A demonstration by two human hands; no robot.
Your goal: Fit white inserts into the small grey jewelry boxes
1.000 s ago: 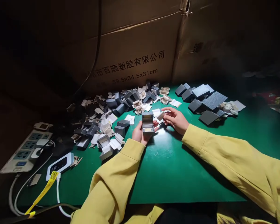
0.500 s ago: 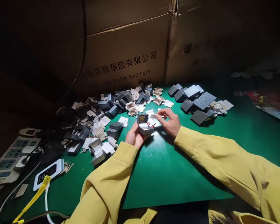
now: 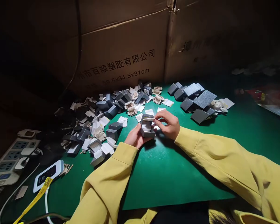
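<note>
My left hand [image 3: 134,137] is closed around a small dark grey hinged jewellery box [image 3: 148,133], its lid raised and its pale inside facing me. Fingers pinched, my right hand [image 3: 168,123] holds a thin white insert [image 3: 149,119] at the box's opening, in front of the lid. Whether the insert touches the lid I cannot tell. White paper pieces [image 3: 149,112] lie on the green table just behind the box. Another opened box [image 3: 97,152] with a pale lining rests to the left of my left hand.
Several dark boxes and crumpled white inserts form a heap [image 3: 112,109] at the left and back. More boxes [image 3: 202,101] are grouped at the back right. A power strip [image 3: 11,158] and a white device [image 3: 48,175] with cables occupy the left. Large cartons [image 3: 123,40] stand behind.
My right hand has brought the white insert left, from beside the box to its opening. My left hand has turned the box slightly, so more of its inside faces me.
</note>
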